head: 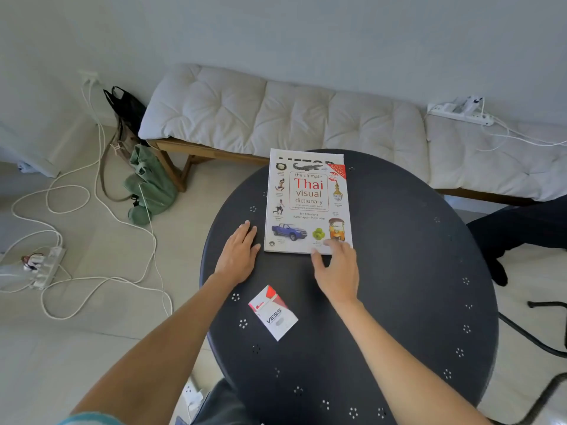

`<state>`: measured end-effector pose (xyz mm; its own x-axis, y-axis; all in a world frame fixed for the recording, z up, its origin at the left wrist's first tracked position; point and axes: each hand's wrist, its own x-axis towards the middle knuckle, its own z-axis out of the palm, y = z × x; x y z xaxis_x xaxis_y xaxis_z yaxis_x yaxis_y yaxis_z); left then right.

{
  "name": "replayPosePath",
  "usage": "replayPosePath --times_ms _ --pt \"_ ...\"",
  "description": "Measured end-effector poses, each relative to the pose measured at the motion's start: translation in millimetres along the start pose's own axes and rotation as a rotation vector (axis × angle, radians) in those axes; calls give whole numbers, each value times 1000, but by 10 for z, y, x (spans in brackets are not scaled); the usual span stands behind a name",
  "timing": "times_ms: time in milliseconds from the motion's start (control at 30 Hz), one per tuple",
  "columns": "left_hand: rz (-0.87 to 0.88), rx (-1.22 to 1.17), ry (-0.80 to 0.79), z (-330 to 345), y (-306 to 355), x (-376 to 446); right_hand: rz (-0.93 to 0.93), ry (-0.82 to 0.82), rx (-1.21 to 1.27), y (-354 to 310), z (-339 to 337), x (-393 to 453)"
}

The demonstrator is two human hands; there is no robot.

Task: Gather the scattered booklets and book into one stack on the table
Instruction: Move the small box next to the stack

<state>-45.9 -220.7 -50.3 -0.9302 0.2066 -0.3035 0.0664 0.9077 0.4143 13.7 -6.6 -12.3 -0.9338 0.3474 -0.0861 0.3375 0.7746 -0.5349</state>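
Observation:
A white book titled "Thai visual dictionary" (308, 200) lies face up on the far part of the round dark table (399, 271). A white booklet edge with black letters (306, 154) sticks out from under its far side. My left hand (239, 256) lies flat and open on the table just left of the book's near corner. The fingertips of my right hand (337, 268) rest on the book's near right corner, fingers spread, gripping nothing. A small white and red "VESS" booklet (273, 312) lies apart, near the table's front left between my forearms.
A bench with a white tufted cushion (276, 111) stands behind the table, with a power strip (460, 113) on it. White cables (101, 228), another power strip (46, 265) and a green bag (150, 185) lie on the floor at left. A dark chair (521, 228) is at right.

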Motion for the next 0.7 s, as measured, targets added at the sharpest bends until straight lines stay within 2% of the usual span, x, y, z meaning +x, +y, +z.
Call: replayPosePath --times_ms 100,267,500,700 --pt "34 137 -13 150 -107 -275 -114 -90 -5 -106 99 -435" --pt "23 175 -22 251 -164 -424 -187 -316 -113 -155 271 -923" --pt "24 191 -83 235 -220 -468 -188 -350 -237 -157 362 -1110" --pt "4 175 -102 217 -140 -490 -113 -296 -178 -43 311 -1067"
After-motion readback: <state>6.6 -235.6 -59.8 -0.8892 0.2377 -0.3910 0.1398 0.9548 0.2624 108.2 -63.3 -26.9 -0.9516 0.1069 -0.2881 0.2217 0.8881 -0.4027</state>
